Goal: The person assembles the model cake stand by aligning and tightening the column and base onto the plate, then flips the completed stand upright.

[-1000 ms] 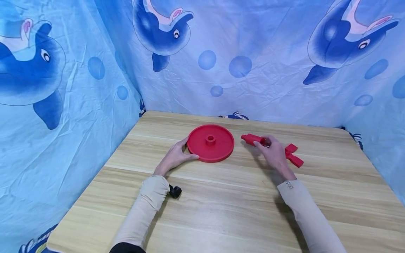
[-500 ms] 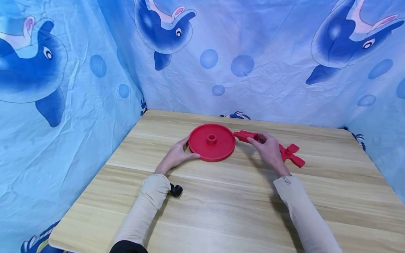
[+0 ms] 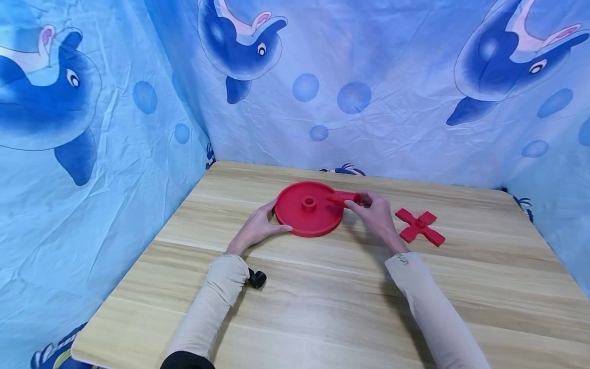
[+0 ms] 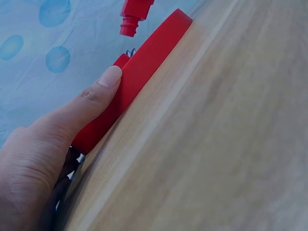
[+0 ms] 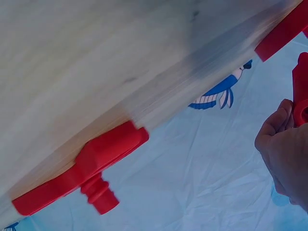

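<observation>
My left hand (image 3: 258,229) grips the left edge of a shallow round red tray (image 3: 306,224) with a raised hollow hub (image 3: 309,205) in its centre. In the left wrist view the thumb presses the tray's side wall (image 4: 139,72). My right hand (image 3: 375,212) pinches a red hollow post (image 3: 346,198) by its wide open end. The post tilts over the tray's right side, its narrow end towards the hub. In the left wrist view that tip (image 4: 129,25) shows ridges and stands apart from the tray. The right wrist view shows only part of the right hand (image 5: 288,154).
A red four-armed cross piece (image 3: 420,224) lies on the wooden table (image 3: 313,297) right of the right hand. A ridged peg (image 5: 100,193) rises from its middle. Blue dolphin-print cloth (image 3: 396,143) surrounds the table's back and sides. A small black device (image 3: 257,279) sits at the left wrist.
The right hand has carried the post leftward, from beside the tray to over its right part. The cross piece is now fully uncovered. The left hand keeps its hold on the tray.
</observation>
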### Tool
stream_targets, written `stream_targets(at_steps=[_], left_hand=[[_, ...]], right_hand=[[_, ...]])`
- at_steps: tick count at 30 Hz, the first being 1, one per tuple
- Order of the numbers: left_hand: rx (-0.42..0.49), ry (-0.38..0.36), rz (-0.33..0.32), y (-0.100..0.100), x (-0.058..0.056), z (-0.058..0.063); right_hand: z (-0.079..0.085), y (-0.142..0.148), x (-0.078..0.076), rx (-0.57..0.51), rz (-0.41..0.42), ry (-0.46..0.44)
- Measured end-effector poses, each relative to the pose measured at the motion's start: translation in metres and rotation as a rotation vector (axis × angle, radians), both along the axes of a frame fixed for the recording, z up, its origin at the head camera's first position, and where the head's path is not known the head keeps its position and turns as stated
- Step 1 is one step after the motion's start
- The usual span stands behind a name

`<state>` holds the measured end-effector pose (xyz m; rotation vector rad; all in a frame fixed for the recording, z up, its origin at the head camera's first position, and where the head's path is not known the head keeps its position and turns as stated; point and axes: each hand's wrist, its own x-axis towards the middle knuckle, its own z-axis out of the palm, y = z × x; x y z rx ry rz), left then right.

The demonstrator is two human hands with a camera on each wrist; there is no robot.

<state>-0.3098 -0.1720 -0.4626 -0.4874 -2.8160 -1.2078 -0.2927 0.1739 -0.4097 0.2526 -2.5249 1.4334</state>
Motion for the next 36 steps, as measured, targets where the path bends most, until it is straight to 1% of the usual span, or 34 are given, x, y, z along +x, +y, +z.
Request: stream_targets(at_steps=[6,13,19,24,31,36], left_hand=[[0.008,-0.004,-0.003,0.000,0.000,0.001],[0.002,-0.001,-0.004,-0.001,0.002,-0.001],[0.003,0.010,-0.007,-0.001,0.002,0.000],[0.003,0.013,-0.016,-0.002,0.000,0.000],[0.001,0.015,-0.014,-0.002,0.001,0.000],[-0.006,0.019,-0.008,0.000,0.002,0.001]], right_hand=[[0.000,-0.012,-0.003,-0.021,0.014,0.001],[-0.001,-0.025,-0.004,-0.043,0.044,0.003],[-0.002,-0.034,-0.006,-0.065,0.059,-0.019],[-0.001,-0.040,-0.008,-0.061,0.076,-0.029],[0.001,-0.047,-0.012,-0.060,0.058,-0.014],[0.004,-0.050,-0.015,-0.032,0.065,0.007]])
